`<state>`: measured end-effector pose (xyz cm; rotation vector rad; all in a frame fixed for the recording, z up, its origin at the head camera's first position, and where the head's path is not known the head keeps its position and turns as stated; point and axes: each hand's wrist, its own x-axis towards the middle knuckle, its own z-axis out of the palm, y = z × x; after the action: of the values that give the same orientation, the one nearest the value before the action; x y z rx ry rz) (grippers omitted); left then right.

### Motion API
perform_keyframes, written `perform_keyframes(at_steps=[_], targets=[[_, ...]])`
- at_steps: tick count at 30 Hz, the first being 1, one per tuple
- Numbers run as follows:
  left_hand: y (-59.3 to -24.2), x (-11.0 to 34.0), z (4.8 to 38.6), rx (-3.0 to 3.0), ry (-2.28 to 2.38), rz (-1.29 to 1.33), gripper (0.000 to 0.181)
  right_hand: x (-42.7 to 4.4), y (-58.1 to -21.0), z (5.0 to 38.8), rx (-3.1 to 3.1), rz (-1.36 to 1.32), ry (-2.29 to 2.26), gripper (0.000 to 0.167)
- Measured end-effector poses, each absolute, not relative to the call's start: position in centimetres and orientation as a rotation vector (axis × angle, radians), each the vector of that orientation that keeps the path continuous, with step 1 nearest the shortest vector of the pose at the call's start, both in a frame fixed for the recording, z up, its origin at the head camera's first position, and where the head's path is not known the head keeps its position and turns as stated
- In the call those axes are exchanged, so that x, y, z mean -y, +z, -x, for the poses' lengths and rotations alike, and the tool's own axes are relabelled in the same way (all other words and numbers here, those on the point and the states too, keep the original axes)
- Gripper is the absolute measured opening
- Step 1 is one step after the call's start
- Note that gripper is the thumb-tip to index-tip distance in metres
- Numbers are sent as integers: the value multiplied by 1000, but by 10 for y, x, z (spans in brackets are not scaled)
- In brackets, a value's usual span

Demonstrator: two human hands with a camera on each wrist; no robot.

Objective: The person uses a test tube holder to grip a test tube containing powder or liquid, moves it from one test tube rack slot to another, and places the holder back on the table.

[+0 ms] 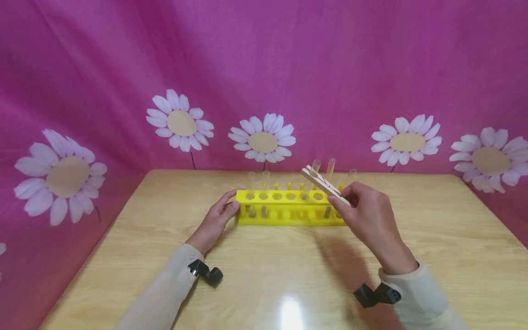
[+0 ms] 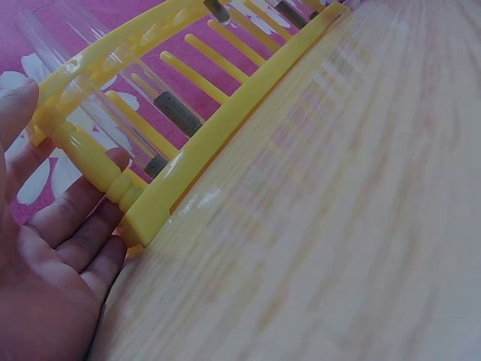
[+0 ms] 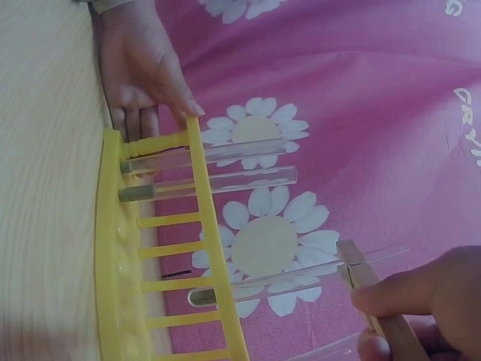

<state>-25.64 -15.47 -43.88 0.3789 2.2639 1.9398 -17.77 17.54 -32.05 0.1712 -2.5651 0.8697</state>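
Observation:
A yellow test tube rack (image 1: 288, 222) stands upright on the table. My left hand (image 1: 212, 224) grips its left end, fingers behind the end post and thumb at the front, as the left wrist view shows. My right hand (image 1: 373, 215) pinches a wooden test tube clamp (image 1: 323, 184), whose jaws hold a clear test tube (image 3: 301, 275) near its top. This tube's dark-filled lower end (image 3: 203, 297) sits just below the rack's upper bar, above the base. Two test tubes (image 3: 248, 150) with dark material at the bottom stand in the left holes.
More test tubes (image 1: 331, 167) stand toward the rack's right end, partly hidden by my right hand. Pegs (image 3: 173, 250) line the rack's back. The wooden table (image 1: 247, 270) ends at a pink cloth (image 1: 330, 68) printed with white flowers.

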Motion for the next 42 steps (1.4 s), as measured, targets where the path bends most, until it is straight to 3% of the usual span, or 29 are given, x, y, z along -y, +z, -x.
perform_keyframes(at_steps=[42], targets=[[-439, 155, 255, -2260, 1959, -358, 58, -170, -319, 174, 2348, -240, 867, 18]])
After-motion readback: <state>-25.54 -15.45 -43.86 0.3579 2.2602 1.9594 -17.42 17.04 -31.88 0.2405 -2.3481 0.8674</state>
